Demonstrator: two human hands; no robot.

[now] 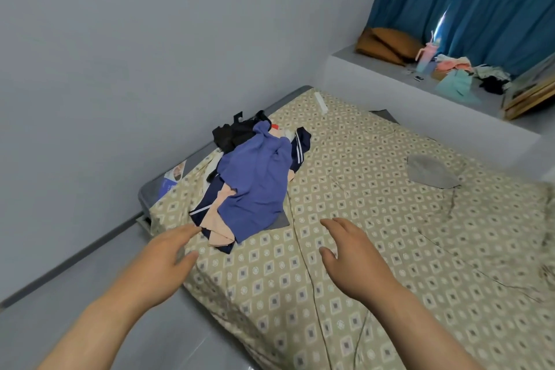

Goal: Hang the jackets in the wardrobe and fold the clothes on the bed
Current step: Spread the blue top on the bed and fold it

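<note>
My left hand [168, 252] and right hand [351, 252] empty, fingers slack, I'd pinch the soft, limp blue shirt [255, 189] by its hem.

lower clothes [222, 204] buried, windowsill clutter [468, 75] indistinct

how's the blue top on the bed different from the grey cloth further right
The blue top is crumpled on a heap of other clothes near the wall; the grey cloth lies alone and fairly flat. The blue top spreads wider in view than the grey cloth. Both rest on the patterned bed sheet.
</note>
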